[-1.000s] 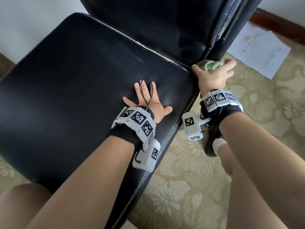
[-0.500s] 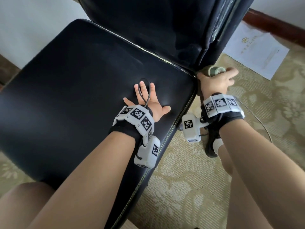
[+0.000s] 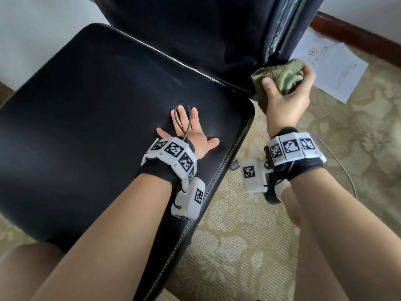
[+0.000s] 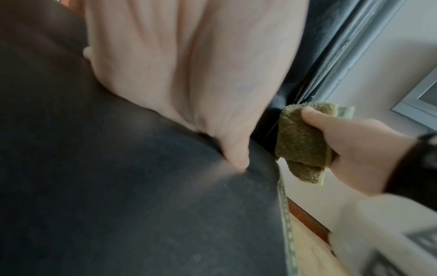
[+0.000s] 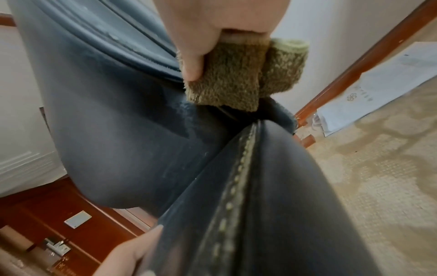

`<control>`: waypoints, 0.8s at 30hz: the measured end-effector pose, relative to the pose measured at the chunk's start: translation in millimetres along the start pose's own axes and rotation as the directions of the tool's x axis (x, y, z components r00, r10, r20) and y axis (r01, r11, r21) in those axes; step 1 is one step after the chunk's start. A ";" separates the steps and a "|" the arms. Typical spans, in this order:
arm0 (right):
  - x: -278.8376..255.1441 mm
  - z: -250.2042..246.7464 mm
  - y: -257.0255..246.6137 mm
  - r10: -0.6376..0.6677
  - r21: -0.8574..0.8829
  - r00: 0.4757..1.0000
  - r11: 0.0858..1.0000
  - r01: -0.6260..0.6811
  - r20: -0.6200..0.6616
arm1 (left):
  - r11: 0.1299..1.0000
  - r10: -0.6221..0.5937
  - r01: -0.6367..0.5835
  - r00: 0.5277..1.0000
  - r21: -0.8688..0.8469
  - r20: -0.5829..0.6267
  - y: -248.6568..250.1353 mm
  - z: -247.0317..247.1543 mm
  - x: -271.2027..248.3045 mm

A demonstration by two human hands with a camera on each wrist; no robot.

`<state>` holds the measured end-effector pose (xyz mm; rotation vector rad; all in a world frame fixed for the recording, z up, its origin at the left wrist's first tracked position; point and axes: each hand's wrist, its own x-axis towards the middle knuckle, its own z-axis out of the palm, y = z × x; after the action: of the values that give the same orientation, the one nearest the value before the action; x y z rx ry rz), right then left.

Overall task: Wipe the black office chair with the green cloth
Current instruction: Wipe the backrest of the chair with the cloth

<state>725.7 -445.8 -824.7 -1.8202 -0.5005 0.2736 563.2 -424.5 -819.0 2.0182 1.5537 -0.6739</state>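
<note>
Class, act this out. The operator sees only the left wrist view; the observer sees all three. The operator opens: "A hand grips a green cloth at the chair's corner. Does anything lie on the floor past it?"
Observer: Yes. A white printed sheet lies on the patterned carpet, beyond the right hand gripping the green cloth.
Operator: Palm fills my lens. How do the left fingers lie?
Observer: The left hand rests flat on the seat, with its fingers spread.
Operator: What stands past the backrest?
Observer: Low beside the backrest is reddish wooden furniture with a small metal plate.
</note>
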 end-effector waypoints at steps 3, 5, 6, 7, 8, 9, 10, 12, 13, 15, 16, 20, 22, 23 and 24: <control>6.0 18.4 -3.8 0.035 -0.038 0.999 0.999 -0.036 -0.028 | 1.000 0.000 0.000 1.000 0.004 -0.007 0.1 1.9 0.9; 10.2 25.5 -0.5 0.062 -0.079 0.998 0.995 -0.063 -0.015 | 1.000 -0.005 0.005 1.000 0.003 -0.019 0.2 2.7 2.2; 11.4 25.3 0.6 0.075 -0.107 0.997 0.991 -0.075 0.002 | 1.000 -0.010 0.010 1.000 0.001 -0.019 0.4 2.4 1.9; 13.2 23.6 4.2 0.104 -0.142 0.994 0.985 -0.100 0.025 | 1.000 -0.015 0.015 1.000 0.000 -0.018 0.5 2.0 1.6; 14.9 19.9 8.3 0.143 -0.177 0.989 0.975 -0.133 0.048 | 1.000 -0.016 0.016 1.000 -0.002 -0.017 0.6 1.5 1.2; 14.9 14.3 10.5 0.174 -0.194 0.983 0.968 -0.160 0.056 | 1.000 -0.014 0.014 1.000 -0.003 -0.013 0.7 1.2 0.9; 13.8 9.3 9.6 0.160 -0.178 0.986 0.973 -0.150 0.044 | 1.000 -0.012 0.012 1.000 -0.004 -0.010 0.6 0.9 0.6; 11.7 5.4 0.9 0.038 -0.077 0.999 0.996 -0.039 -0.009 | 1.000 -0.013 0.013 1.000 0.001 -0.010 0.2 1.1 0.7; 11.3 7.0 -3.9 -0.002 -0.025 0.999 1.000 0.000 -0.041 | 1.000 -0.013 0.013 1.000 0.003 -0.011 -0.1 1.7 0.9; 13.6 14.3 -9.3 -0.019 0.014 0.997 1.000 0.020 -0.074 | 1.000 -0.014 0.014 1.000 -0.010 -0.013 -0.3 3.1 1.1; 14.4 18.0 -11.4 -0.007 0.027 0.997 1.000 0.009 -0.080 | 1.000 -0.013 0.012 1.000 -0.017 -0.018 -0.3 3.8 0.9; 16.5 29.7 -10.4 0.052 0.054 0.993 0.997 -0.047 -0.105 | 1.000 -0.011 0.011 0.999 -0.013 -0.031 1.5 3.1 0.5; 17.4 31.5 -8.7 0.091 0.000 0.993 0.996 -0.092 -0.068 | 1.000 -0.021 0.020 0.999 -0.003 -0.028 2.8 0.7 0.8; 18.9 30.1 -5.3 0.124 -0.046 0.992 0.991 -0.126 -0.036 | 1.000 -0.028 0.028 0.999 0.002 -0.021 3.4 -0.5 1.4; 19.3 26.4 -0.6 0.180 -0.081 0.984 0.980 -0.180 -0.011 | 0.999 -0.034 0.034 0.999 0.002 -0.013 3.5 -1.1 1.3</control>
<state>731.3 -414.1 -830.9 -1.9489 -0.3489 0.3786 566.9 -423.6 -818.7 2.0051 1.5987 -0.6771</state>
